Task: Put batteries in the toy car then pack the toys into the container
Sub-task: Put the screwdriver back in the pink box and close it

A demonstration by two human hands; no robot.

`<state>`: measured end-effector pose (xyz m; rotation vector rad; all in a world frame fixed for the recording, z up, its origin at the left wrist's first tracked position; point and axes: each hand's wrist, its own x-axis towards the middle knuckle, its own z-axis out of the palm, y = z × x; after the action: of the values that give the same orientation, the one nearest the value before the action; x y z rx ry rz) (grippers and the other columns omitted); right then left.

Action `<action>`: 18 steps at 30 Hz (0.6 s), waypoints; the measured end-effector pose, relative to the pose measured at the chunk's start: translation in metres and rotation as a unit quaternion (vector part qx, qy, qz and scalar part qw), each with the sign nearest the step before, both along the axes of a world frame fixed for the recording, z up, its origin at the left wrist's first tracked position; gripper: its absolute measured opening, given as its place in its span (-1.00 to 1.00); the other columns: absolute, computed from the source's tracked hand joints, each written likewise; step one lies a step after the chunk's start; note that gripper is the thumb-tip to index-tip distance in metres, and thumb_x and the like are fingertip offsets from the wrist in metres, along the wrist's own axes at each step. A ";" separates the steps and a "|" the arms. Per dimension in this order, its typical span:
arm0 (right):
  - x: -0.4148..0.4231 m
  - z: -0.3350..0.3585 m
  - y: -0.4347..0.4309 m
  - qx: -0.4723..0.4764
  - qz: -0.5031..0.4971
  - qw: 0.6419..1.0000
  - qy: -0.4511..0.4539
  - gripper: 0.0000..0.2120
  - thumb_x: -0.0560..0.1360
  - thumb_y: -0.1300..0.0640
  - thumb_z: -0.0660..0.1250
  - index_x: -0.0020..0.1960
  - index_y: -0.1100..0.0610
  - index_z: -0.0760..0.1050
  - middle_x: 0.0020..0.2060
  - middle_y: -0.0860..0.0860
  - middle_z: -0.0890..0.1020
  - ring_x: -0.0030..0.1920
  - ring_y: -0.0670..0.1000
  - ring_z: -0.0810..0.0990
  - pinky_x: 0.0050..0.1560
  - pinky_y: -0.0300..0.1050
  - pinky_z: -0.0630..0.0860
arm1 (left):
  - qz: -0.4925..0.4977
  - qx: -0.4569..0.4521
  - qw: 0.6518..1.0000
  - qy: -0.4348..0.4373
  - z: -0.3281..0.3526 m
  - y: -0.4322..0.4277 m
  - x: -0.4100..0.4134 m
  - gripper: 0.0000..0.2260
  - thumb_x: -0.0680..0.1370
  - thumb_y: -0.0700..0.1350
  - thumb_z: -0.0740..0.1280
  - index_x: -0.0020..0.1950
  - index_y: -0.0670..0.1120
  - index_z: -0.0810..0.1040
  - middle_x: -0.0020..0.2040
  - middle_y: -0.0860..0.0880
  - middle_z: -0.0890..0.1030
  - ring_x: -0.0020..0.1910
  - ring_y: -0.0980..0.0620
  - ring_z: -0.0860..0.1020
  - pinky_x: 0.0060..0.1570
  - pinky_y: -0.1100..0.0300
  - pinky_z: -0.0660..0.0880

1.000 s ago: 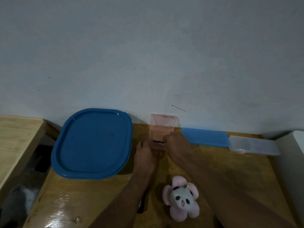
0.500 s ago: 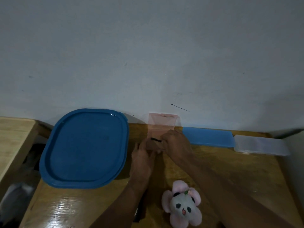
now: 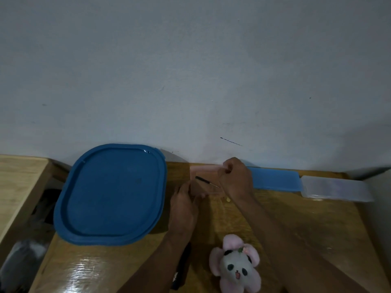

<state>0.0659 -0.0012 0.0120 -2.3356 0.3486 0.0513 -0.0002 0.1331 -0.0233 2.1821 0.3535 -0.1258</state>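
Inside the pink box [image 3: 201,170], screwdriver [image 3: 203,179] tip points right.

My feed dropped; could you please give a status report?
Left hand holds pink box near edge; right hand pinches far corner. Screwdriver inside. Plush panda clear.

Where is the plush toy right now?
In the head view, the plush toy lies at the near edge of the table, slightly right of centre. It is closer to the camera than the pink box held by the left hand and right hand.
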 end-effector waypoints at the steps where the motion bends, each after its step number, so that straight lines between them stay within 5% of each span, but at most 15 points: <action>1: -0.003 0.000 -0.002 -0.011 0.011 1.000 0.000 -0.88 0.46 0.23 0.37 -0.01 0.18 0.52 -0.14 0.07 0.63 -0.13 0.04 0.59 -0.20 -0.14 0.50 | 0.001 -0.003 1.000 -0.009 0.000 0.000 0.000 -0.69 0.54 0.05 0.33 0.23 -0.05 0.56 0.11 0.01 0.62 0.13 0.01 0.54 0.12 0.09 0.50; 5: -0.021 -0.001 -0.009 -0.053 0.078 0.996 -0.005 -0.77 0.45 0.27 0.40 0.09 0.16 0.54 -0.12 0.07 0.65 -0.08 0.08 0.62 -0.09 -0.05 0.59 | 0.007 0.027 0.999 -0.023 0.000 -0.001 0.002 -0.81 0.59 -0.15 0.30 0.18 -0.12 0.58 0.07 -0.04 0.63 0.07 0.02 0.55 0.11 0.14 0.50; 11: -0.044 -0.002 -0.014 -0.041 0.134 0.990 -0.015 -0.69 0.47 0.20 0.41 0.21 0.14 0.56 0.02 0.07 0.68 0.02 0.05 0.63 -0.07 -0.28 0.47 | -0.001 0.052 0.998 -0.040 0.000 -0.001 0.002 -0.88 0.59 -0.26 0.28 -0.03 -0.15 0.62 -0.09 -0.05 0.64 -0.07 0.01 0.56 -0.07 0.22 0.45; 15: -0.049 0.001 -0.015 -0.044 0.132 0.990 -0.033 -0.74 0.46 0.19 0.42 0.15 0.16 0.60 0.00 0.08 0.69 -0.03 0.04 0.64 -0.13 -0.31 0.39 | -0.021 0.000 0.999 -0.039 0.005 0.001 -0.001 -0.95 0.55 -0.18 0.37 -0.03 -0.06 0.62 -0.13 0.08 0.62 -0.10 0.09 0.58 -0.18 0.43 0.39; 18: -0.051 0.000 -0.015 -0.015 0.132 0.990 -0.045 -0.73 0.46 0.20 0.42 0.16 0.15 0.59 0.01 0.06 0.69 -0.03 -0.01 0.63 -0.11 -0.33 0.41 | -0.029 -0.059 0.997 -0.047 0.009 0.005 -0.003 -0.81 0.49 -0.08 0.46 0.08 0.01 0.59 -0.06 0.14 0.63 -0.07 0.23 0.57 -0.17 0.52 0.41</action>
<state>0.0150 -0.0163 0.0124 -2.3909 -0.0049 0.0692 -0.0032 0.1378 -0.0143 2.0748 0.2234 -0.0746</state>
